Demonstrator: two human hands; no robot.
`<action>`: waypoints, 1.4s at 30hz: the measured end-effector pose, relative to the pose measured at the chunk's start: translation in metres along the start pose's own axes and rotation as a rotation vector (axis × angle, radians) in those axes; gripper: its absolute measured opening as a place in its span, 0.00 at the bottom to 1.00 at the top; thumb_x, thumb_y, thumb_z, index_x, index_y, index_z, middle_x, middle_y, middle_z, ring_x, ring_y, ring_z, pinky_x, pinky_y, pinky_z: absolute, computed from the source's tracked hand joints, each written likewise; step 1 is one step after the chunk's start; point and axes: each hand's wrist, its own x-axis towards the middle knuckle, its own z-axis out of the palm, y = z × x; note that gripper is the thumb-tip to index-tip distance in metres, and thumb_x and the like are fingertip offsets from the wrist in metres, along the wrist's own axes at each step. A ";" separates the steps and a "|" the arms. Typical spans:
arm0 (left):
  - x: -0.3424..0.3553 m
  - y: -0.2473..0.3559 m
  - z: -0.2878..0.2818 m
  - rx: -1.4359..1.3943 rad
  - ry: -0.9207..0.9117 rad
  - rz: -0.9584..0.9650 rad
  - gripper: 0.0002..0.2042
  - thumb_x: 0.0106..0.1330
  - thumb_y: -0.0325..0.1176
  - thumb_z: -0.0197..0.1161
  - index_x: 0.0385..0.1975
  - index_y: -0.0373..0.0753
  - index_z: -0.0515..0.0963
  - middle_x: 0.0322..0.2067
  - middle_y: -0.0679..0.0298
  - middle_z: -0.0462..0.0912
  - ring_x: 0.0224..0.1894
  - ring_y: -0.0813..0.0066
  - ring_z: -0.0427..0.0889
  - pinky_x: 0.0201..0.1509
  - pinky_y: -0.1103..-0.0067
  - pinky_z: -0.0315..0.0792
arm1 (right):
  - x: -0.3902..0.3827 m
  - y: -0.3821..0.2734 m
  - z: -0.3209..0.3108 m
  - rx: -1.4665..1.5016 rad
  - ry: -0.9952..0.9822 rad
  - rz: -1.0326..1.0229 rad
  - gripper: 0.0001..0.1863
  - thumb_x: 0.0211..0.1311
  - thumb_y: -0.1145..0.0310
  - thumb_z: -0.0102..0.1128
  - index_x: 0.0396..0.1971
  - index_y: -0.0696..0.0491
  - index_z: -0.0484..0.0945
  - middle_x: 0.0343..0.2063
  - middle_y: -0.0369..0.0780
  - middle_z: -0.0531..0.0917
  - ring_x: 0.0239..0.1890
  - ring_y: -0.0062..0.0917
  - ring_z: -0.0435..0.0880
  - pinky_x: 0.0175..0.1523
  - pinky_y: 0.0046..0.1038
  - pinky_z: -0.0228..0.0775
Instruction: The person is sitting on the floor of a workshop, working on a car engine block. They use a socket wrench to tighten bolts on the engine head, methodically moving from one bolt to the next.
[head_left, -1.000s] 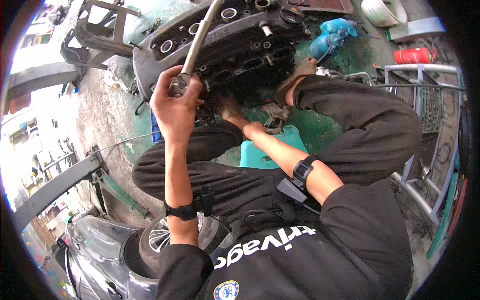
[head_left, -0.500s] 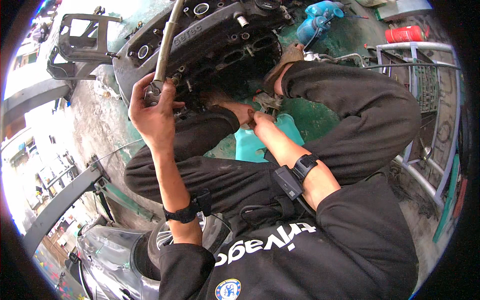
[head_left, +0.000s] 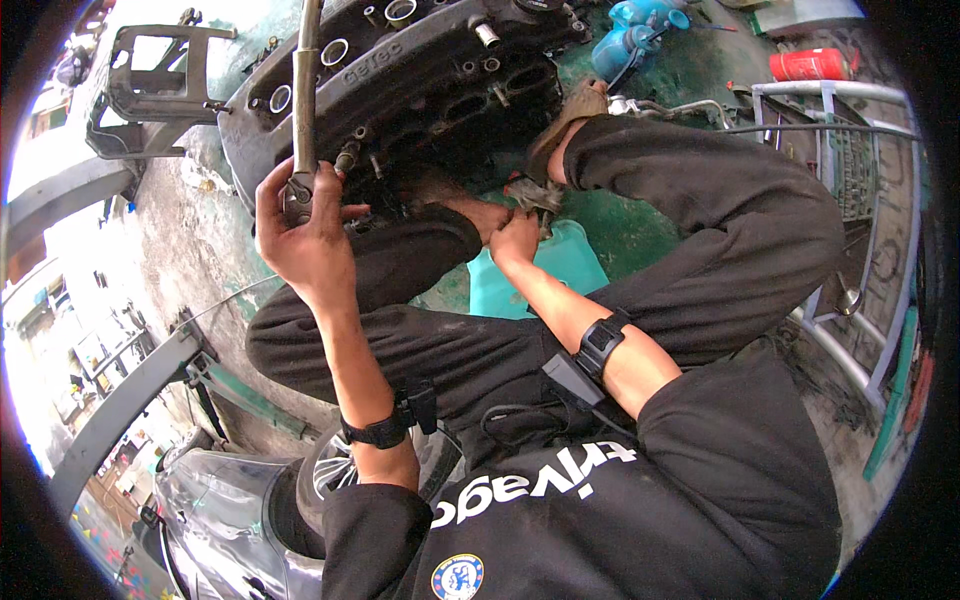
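Observation:
In front of me lies a dark, greasy engine cylinder head (head_left: 420,60) with its cover on. My left hand (head_left: 305,240) is closed round the jointed head of a long-handled socket wrench (head_left: 307,110), whose steel handle rises past the picture's upper edge. That hand is close to the engine's near side, by a small metal fitting (head_left: 348,158). My right hand (head_left: 514,240) is low between my legs, fingers bent together against my bare foot (head_left: 480,215); what they hold, if anything, is hidden. Beside it are a dirty grey rag (head_left: 537,194) and a teal plastic sheet or tray (head_left: 500,290).
Blue spray bottles (head_left: 630,45) stand beyond my other foot. A red fire extinguisher (head_left: 812,65) and a grey metal frame (head_left: 830,100) are at the right. At the left are a black bracket frame (head_left: 165,80), a grey beam (head_left: 130,415) and a car wheel (head_left: 335,465).
The wrench handle has swung slightly left and is more upright, with my left hand still on its head. My right hand has turned and shifted a little at the foot.

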 end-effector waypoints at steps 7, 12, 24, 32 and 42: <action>-0.008 -0.002 0.007 -0.014 0.085 -0.013 0.12 0.61 0.26 0.65 0.42 0.30 0.74 0.31 0.61 0.78 0.29 0.79 0.79 0.22 0.81 0.80 | -0.039 -0.031 -0.016 -0.067 -0.223 0.118 0.41 0.48 0.69 0.63 0.61 0.68 0.55 0.60 0.64 0.56 0.62 0.53 0.61 0.64 0.42 0.58; -0.013 -0.005 0.011 -0.098 0.187 0.006 0.13 0.64 0.26 0.62 0.45 0.28 0.71 0.31 0.59 0.78 0.29 0.77 0.80 0.22 0.80 0.81 | -0.047 -0.037 -0.017 0.074 -0.317 0.105 0.42 0.46 0.67 0.62 0.60 0.71 0.54 0.56 0.66 0.62 0.60 0.53 0.63 0.64 0.39 0.59; -0.022 -0.003 0.010 -0.526 0.338 -0.297 0.17 0.66 0.36 0.58 0.43 0.28 0.64 0.39 0.50 0.70 0.42 0.62 0.76 0.47 0.64 0.82 | -0.055 -0.044 -0.011 -0.019 -0.271 0.088 0.36 0.44 0.69 0.60 0.55 0.69 0.62 0.58 0.61 0.59 0.60 0.55 0.60 0.65 0.42 0.57; -0.033 -0.012 -0.008 -0.665 0.276 -0.458 0.21 0.73 0.44 0.43 0.50 0.29 0.61 0.54 0.48 0.69 0.56 0.59 0.71 0.63 0.60 0.68 | -0.065 -0.088 -0.041 0.307 -0.112 -0.344 0.22 0.54 0.72 0.54 0.52 0.58 0.73 0.49 0.50 0.77 0.55 0.43 0.71 0.61 0.39 0.62; -0.034 -0.018 -0.036 -0.487 -0.014 -0.574 0.31 0.72 0.55 0.41 0.63 0.33 0.60 0.60 0.56 0.67 0.59 0.65 0.69 0.66 0.71 0.59 | -0.104 -0.186 -0.109 0.808 -0.644 -0.373 0.25 0.56 0.54 0.68 0.35 0.63 0.71 0.32 0.46 0.85 0.36 0.21 0.82 0.43 0.25 0.74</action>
